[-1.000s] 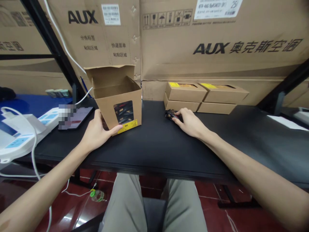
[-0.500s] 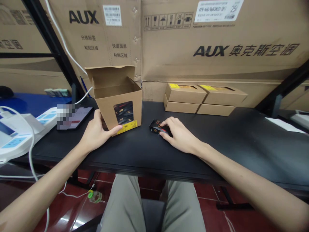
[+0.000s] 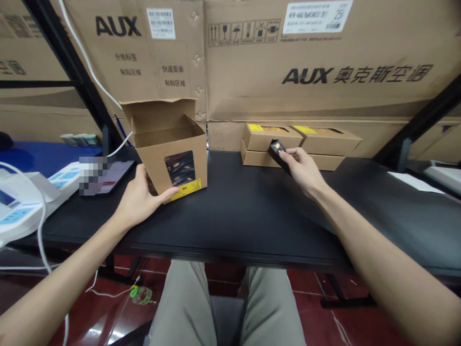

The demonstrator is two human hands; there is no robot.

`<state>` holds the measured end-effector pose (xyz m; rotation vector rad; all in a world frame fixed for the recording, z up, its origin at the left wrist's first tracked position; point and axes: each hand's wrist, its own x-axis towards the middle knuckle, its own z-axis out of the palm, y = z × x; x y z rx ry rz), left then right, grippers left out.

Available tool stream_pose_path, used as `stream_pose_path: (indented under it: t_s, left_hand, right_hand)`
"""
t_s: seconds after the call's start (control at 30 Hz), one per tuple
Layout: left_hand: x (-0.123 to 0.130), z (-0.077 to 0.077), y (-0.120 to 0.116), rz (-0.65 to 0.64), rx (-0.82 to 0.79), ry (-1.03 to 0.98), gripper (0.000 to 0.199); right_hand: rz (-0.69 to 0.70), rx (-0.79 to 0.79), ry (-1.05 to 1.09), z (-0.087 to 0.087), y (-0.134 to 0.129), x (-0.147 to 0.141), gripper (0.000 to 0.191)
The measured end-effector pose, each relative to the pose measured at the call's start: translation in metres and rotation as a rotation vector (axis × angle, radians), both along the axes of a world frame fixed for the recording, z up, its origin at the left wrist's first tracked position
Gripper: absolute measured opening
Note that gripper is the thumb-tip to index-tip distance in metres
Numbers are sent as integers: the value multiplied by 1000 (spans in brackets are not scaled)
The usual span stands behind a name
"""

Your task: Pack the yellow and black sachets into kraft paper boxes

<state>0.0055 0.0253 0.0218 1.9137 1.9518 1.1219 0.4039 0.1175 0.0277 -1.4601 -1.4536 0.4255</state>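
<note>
An open brown cardboard box [image 3: 153, 161] stands on the black table with its lid raised. Dark packets [image 3: 179, 168] with gold print show through its front window, and a yellow label runs along the lower edge. My left hand [image 3: 140, 199] grips the box's lower left corner, thumb on the front and fingers partly hidden beside it. Off to the right, my right hand [image 3: 300, 168] pinches a small black packet [image 3: 278, 150] with gold marks. The packet is raised and tilted in front of the stacked brown boxes; whether it touches them I cannot tell.
Several closed brown boxes [image 3: 326, 142] are stacked at the back right of the table [image 3: 223, 230]. A phone [image 3: 115, 175] and white power strips [image 3: 21, 216] with cables lie at left. Large AUX cartons [image 3: 245, 86] stand behind. White paper [image 3: 414, 182] lies at right.
My right hand has lifted the black packet off the table and carried it right and back toward the stacked boxes. My left hand keeps its hold on the open box.
</note>
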Motion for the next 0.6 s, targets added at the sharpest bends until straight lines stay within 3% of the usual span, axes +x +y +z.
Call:
stream_pose_path:
  t_s: [0.17, 0.27, 0.37, 0.43, 0.53, 0.6]
  left_hand:
    - [0, 0, 0, 5, 3, 5, 79]
    - [1, 1, 0, 1, 6, 6, 78]
    - [1, 1, 0, 2, 7, -2, 79]
    - [1, 1, 0, 5, 15, 2, 79]
    - [2, 2, -1, 13, 22, 14, 79]
    - [2, 2, -1, 16, 3, 16, 80]
  right_hand:
    - [99, -137, 422, 9, 0, 13, 46]
    - [191, -209, 482, 11, -2, 15, 36]
    - [180, -194, 422, 11, -4, 14, 24]
    - [100, -147, 322, 11, -6, 12, 21]
    - [-27, -49, -65, 13, -14, 5, 23]
    - [-14, 23, -314, 13, -22, -3, 24]
